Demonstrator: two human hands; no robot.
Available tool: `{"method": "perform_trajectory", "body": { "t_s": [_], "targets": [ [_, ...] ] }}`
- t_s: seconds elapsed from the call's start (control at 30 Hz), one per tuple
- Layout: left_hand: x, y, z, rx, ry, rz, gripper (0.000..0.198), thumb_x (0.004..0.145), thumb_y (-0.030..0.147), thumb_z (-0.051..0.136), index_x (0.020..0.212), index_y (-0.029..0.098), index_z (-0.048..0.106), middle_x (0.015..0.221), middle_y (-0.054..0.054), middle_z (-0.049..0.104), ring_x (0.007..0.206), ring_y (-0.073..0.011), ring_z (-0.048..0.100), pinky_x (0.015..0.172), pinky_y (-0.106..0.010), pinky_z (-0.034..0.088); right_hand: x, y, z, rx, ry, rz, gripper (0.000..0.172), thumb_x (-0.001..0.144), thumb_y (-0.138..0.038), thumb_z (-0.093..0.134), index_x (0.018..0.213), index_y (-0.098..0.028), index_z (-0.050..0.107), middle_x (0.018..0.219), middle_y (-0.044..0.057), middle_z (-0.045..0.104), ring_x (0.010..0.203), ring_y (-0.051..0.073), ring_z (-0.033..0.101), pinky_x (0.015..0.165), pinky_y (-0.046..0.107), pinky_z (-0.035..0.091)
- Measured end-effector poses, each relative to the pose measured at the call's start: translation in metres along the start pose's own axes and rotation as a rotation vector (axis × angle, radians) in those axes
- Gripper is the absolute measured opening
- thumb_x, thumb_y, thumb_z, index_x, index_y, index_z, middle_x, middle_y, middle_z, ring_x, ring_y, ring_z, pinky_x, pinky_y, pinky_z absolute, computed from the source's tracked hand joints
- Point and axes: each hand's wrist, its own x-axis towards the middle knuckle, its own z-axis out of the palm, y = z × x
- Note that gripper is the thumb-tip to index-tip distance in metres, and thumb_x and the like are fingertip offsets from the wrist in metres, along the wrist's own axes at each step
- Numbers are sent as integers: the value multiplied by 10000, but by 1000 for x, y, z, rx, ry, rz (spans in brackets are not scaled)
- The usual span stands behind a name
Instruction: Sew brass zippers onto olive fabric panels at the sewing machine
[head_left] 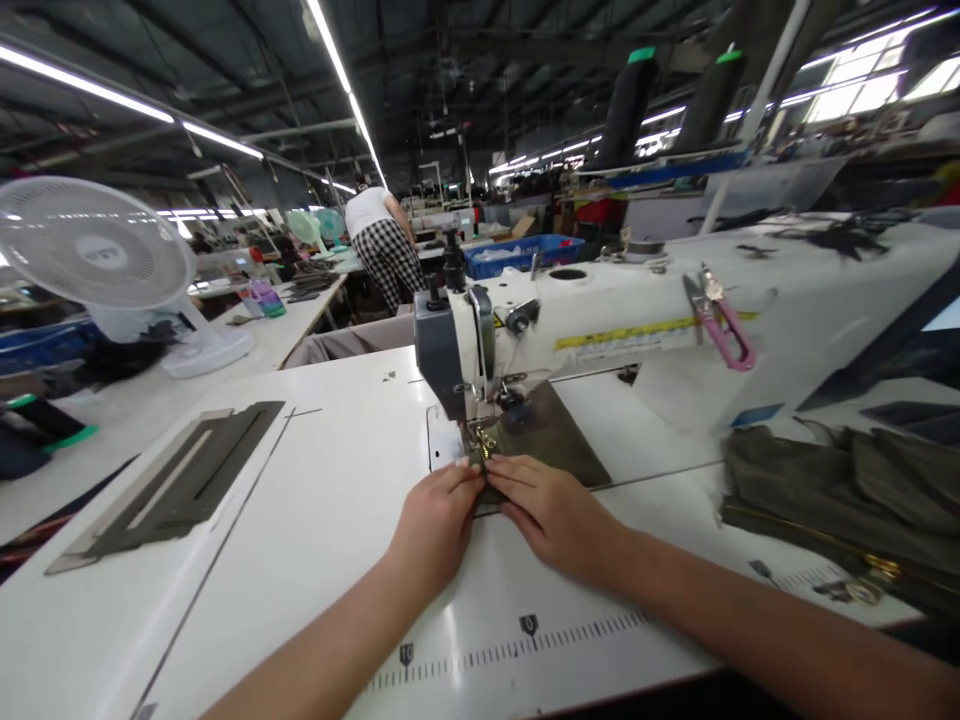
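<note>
An olive fabric panel point(559, 435) lies under the needle area of a white sewing machine point(637, 300). A gold zipper point(486, 442) shows on the fabric, close to the presser foot point(472, 425). My left hand point(439, 515) is closed on the near edge of the panel, its fingers bent and pressed together. Just beside it, my right hand point(559, 515) grips the same edge, fingers together and thumb lower down. The two hands' fingertips almost meet in front of the foot, and they hide part of the fabric edge.
Flat olive and grey pieces point(187, 480) are stacked on the table at left. Bunched olive fabric with a gold zipper point(840, 490) lies at right. Pink-handled snips point(724, 325) rest against the machine arm. Beyond stand a white fan point(97, 245), a blue crate point(525, 255) and a person point(382, 240).
</note>
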Motion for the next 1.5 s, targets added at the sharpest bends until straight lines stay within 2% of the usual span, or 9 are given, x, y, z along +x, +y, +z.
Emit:
{"method": "perform_trajectory", "body": {
  "t_s": [0.17,0.33,0.43,0.57,0.7,0.87,1.1,1.3,1.5],
  "targets": [
    [4,-6,-2,43,-44,71,280,808,59,429,1007,137,610,1023,-94,652,949,-212,614,840,-363,534,9,5,0,-15,17,-46,316,822,-83,418,1067,-8,602,1104,163,616,1045,233,550,951,352,442],
    [14,-13,-1,53,-53,101,271,826,71,404,991,138,609,959,-96,656,871,-209,627,776,-355,553,14,15,3,-37,9,-78,310,812,-64,426,1056,-13,610,1104,167,616,1044,222,558,958,326,434],
    [18,-16,1,48,-65,77,251,833,89,414,987,131,608,922,-98,652,825,-209,629,732,-350,559,17,19,7,-23,23,-34,316,813,-58,425,1072,-19,601,1118,167,609,1060,220,551,961,336,433],
    [16,-17,-3,9,-100,9,261,825,91,430,1019,142,597,968,-95,637,857,-194,627,763,-328,549,16,19,8,-4,61,23,327,812,-89,466,1115,-41,578,1156,157,589,1089,221,534,966,357,432],
    [9,-17,-10,1,-23,-48,241,820,133,479,1032,162,591,1036,-96,643,952,-217,615,844,-392,516,13,18,6,-106,111,26,279,797,-97,513,1052,-66,620,1094,153,625,1027,235,578,916,377,475],
    [2,-18,-8,1,31,84,228,857,112,415,928,173,623,956,-72,688,908,-196,645,847,-417,512,12,13,4,-196,79,-48,244,761,-58,556,988,-25,640,1034,174,647,970,243,610,878,346,502],
    [7,-22,-6,131,-19,261,265,879,119,354,925,127,615,950,-102,680,920,-191,635,922,-400,463,14,17,10,-256,89,-89,227,769,-44,526,962,-14,642,1032,188,644,973,259,609,861,358,508],
    [17,-27,-6,170,-73,280,224,865,108,382,899,116,603,876,-98,680,879,-182,637,918,-379,463,22,23,8,-233,75,-82,223,772,-34,508,952,-14,638,1015,183,651,936,251,624,840,341,517],
    [25,-33,-1,170,-55,242,204,874,113,398,855,119,600,874,-93,677,871,-188,639,865,-347,492,29,30,8,-254,-12,-20,195,796,-60,492,906,-112,644,1024,135,655,880,225,641,754,325,545]
  ]
}}
